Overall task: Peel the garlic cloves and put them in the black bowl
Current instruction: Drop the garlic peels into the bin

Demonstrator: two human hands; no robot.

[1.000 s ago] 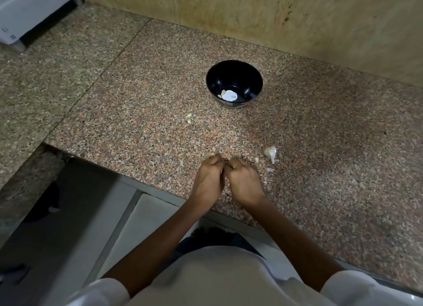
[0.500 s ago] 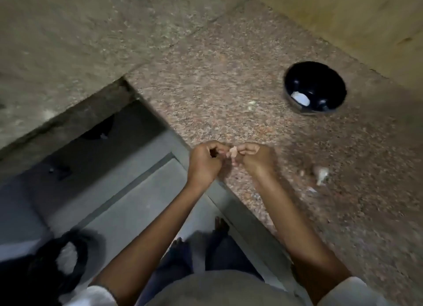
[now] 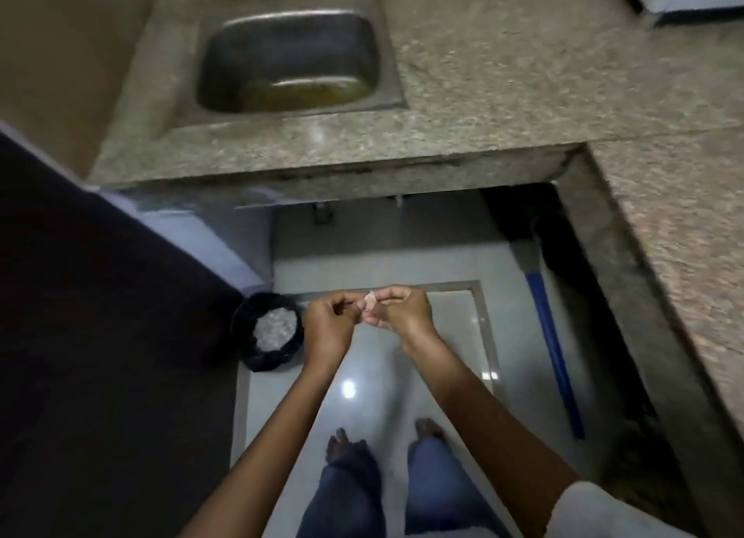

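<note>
Pale floor tiles (image 3: 402, 263) now fill the view where the speckled worktop and black bowl lay a second ago, and a steel sink (image 3: 290, 58) set in a granite counter (image 3: 483, 74) sits ahead. Both hands have lifted off the stone and hang over the floor, just beside a black-lined bin (image 3: 267, 332). The left hand (image 3: 328, 328) and right hand (image 3: 402, 314), fingers curled, pinch the garlic clove (image 3: 369, 300) between them. To the right lies a blue handle (image 3: 551, 336).

2 bare hands: left hand (image 3: 328, 328), right hand (image 3: 402, 314). 1 small pale garlic clove (image 3: 369, 300). 1 rect. steel sink (image 3: 282, 38). 1 round black-lined bin (image 3: 245, 316). 1 long blue handle (image 3: 555, 352). 2 bare feet (image 3: 337, 443). 2 speckled granite counter slabs (image 3: 483, 74).
</note>
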